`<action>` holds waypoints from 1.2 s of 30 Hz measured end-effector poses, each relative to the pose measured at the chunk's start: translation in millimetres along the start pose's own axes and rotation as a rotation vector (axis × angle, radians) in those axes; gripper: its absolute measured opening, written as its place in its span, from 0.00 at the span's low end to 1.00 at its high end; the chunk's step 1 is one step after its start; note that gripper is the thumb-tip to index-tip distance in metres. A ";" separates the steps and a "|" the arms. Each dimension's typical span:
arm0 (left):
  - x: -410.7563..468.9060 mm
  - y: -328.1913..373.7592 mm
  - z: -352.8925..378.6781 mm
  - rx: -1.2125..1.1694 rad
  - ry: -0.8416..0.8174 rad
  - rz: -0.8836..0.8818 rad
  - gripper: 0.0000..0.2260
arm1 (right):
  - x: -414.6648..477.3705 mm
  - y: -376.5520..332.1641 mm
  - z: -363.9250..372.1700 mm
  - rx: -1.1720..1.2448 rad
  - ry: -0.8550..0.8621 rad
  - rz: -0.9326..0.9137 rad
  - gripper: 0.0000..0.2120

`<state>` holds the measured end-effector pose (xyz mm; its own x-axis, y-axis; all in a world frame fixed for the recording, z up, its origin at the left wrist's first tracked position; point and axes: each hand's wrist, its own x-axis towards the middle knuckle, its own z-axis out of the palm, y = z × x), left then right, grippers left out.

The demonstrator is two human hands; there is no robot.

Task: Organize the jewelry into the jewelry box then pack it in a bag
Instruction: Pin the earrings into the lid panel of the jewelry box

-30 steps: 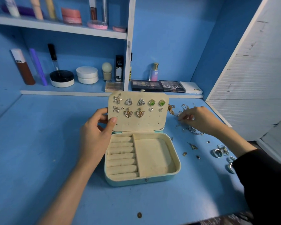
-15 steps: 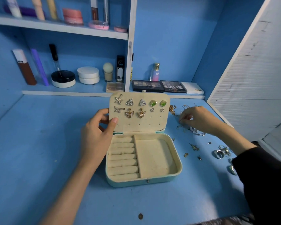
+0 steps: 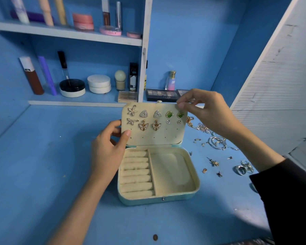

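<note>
The open jewelry box (image 3: 157,198) sat on the table (image 3: 42,174). The left hand (image 3: 106,152) gripped its lid (image 3: 154,135). The right hand (image 3: 208,112) pinched at the lid's top corner; holding what, I couldn't tell. The lid likely needed holding still.

Black sleeve (image 3: 290,200) on right arm (image 3: 254,145)

Left hand (image 3: 108,149) grips lid (image 3: 154,137); right hand (image 3: 207,110) pinches corner.
</note>
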<state>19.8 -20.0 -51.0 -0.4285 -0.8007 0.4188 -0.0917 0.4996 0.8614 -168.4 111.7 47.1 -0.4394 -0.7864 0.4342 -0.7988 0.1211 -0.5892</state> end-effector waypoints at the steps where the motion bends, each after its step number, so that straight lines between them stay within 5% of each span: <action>1: 0.1 -0.2 0.0 0.009 0.002 -0.002 0.05 | 0.3 -1.4 1.6 -0.011 -0.014 -0.014 0.03; 9: -22.9 42.1 -6.8 -0.091 0.231 0.019 0.09 | -7.7 -0.8 4.3 0.006 -0.069 -0.028 0.04; 16: -51.6 111.3 29.8 -1.222 -0.278 -0.819 0.12 | -14.9 -3.1 2.8 0.024 -0.088 -0.038 0.05; 18: -49.9 113.7 35.4 -1.416 -0.330 -0.943 0.12 | -18.3 -4.5 1.4 0.023 -0.090 -0.048 0.05; 27: -46.1 112.6 53.0 -1.529 -0.195 -1.080 0.10 | -33.2 -9.4 -4.9 0.019 -0.116 -0.082 0.02; 32: -48.8 112.9 52.7 -1.546 -0.178 -1.081 0.24 | -48.5 -15.3 -10.8 0.032 -0.132 -0.094 0.03; 36: -57.8 114.1 49.4 -1.552 -0.192 -1.083 0.22 | -62.8 -20.9 -17.6 0.039 -0.151 -0.083 0.03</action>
<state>-10.3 99.6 8.9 -0.8386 -0.4248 -0.3411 0.3758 -0.9043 0.2024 -131.4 169.2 44.2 -0.3042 -0.8749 0.3769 -0.8119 0.0311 -0.5829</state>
